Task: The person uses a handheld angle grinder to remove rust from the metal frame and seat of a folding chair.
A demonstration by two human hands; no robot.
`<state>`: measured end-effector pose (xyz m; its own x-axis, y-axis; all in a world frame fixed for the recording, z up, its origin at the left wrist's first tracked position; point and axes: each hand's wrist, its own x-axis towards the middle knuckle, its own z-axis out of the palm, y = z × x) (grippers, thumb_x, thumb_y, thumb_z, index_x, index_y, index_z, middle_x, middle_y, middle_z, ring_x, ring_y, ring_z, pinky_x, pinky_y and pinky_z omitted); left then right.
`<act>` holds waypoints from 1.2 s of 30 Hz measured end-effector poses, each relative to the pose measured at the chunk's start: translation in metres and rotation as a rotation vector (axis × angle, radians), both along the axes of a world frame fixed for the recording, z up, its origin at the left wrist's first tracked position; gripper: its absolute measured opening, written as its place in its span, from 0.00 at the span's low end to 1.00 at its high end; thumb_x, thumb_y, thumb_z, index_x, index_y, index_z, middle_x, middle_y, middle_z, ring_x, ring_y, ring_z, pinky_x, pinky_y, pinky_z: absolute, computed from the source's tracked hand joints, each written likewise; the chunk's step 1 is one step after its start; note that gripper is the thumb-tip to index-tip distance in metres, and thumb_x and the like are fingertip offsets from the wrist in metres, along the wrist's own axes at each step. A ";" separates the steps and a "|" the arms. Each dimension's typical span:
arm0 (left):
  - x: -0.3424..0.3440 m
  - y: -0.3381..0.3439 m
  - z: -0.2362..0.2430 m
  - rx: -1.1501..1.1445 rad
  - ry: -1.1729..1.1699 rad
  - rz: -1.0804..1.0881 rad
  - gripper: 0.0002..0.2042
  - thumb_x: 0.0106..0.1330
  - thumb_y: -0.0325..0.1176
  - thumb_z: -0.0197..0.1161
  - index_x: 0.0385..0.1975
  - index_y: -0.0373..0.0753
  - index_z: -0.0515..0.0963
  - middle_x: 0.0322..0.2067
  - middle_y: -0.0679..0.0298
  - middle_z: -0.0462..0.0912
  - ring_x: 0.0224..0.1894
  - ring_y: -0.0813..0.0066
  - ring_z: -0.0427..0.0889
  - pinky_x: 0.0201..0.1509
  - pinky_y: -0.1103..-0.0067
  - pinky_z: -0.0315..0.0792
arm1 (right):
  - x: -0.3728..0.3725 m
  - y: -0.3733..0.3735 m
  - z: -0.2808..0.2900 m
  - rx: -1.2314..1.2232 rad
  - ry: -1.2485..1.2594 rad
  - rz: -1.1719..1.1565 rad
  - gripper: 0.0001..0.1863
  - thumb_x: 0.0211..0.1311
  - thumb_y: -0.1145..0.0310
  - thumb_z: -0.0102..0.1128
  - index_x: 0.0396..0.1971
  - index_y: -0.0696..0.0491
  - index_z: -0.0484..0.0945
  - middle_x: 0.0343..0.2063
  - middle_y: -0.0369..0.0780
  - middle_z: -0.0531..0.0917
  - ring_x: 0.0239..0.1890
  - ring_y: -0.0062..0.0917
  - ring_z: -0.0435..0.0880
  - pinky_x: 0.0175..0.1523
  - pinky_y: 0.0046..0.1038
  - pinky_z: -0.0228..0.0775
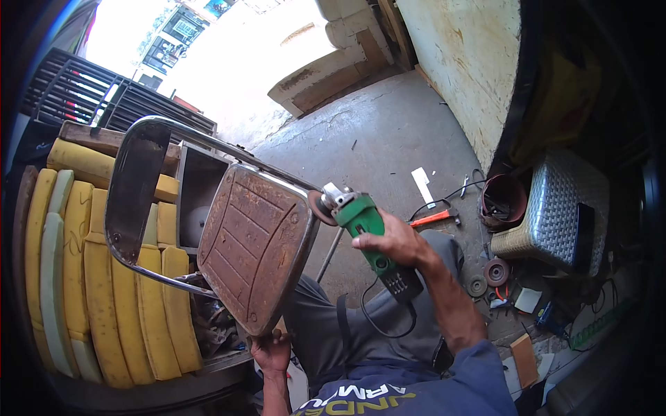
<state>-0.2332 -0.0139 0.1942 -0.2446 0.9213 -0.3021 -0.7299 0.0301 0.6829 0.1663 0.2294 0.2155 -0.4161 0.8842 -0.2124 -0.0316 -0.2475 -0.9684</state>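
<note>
A metal chair with a rusty brown seat [250, 243] is tipped in front of me, its curved tubular frame [114, 215] reaching to the left. My right hand [402, 243] is wrapped around a green angle grinder [362, 220]. The grinder's disc [320, 207] is at the seat's upper right edge; whether it touches cannot be made out. Down at the seat's lower corner, my left hand [270, 352] grips the rim, with part of its fingers hidden beneath. The grinder's cord [371, 322] loops over my lap.
Yellow foam cushions [100, 298] stand packed at the left. An orange-handled hammer [433, 219] lies on the floor at right, near a bucket [501, 201] and a silver woven stool [548, 201]. Loose grinding discs [496, 272] and a blue tool [547, 319] lie closer. A large panel [465, 62] stands beyond.
</note>
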 end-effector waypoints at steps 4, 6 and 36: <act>0.007 0.002 0.008 -0.077 -0.030 0.100 0.16 0.74 0.46 0.54 0.50 0.48 0.83 0.45 0.70 0.88 0.29 0.73 0.72 0.42 0.71 0.65 | -0.001 -0.009 0.002 0.024 0.016 0.014 0.41 0.51 0.44 0.72 0.57 0.60 0.73 0.41 0.46 0.83 0.42 0.33 0.84 0.51 0.34 0.75; 0.013 0.004 0.011 -0.079 -0.056 0.118 0.15 0.72 0.43 0.54 0.48 0.47 0.83 0.43 0.71 0.88 0.28 0.74 0.72 0.43 0.72 0.65 | -0.001 -0.036 0.001 -0.012 0.050 -0.015 0.42 0.51 0.45 0.72 0.59 0.59 0.73 0.43 0.46 0.83 0.45 0.34 0.84 0.53 0.34 0.75; 0.010 0.001 0.008 -0.075 -0.064 0.148 0.16 0.73 0.43 0.53 0.49 0.44 0.83 0.41 0.68 0.88 0.29 0.72 0.73 0.42 0.72 0.67 | 0.013 0.000 -0.012 0.168 0.067 0.054 0.41 0.53 0.44 0.73 0.55 0.62 0.72 0.38 0.47 0.84 0.37 0.34 0.86 0.43 0.35 0.80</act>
<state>-0.2234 -0.0129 0.2017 -0.3536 0.8512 -0.3878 -0.7723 -0.0318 0.6345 0.1795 0.2294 0.2037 -0.4719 0.8810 -0.0343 -0.0885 -0.0861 -0.9924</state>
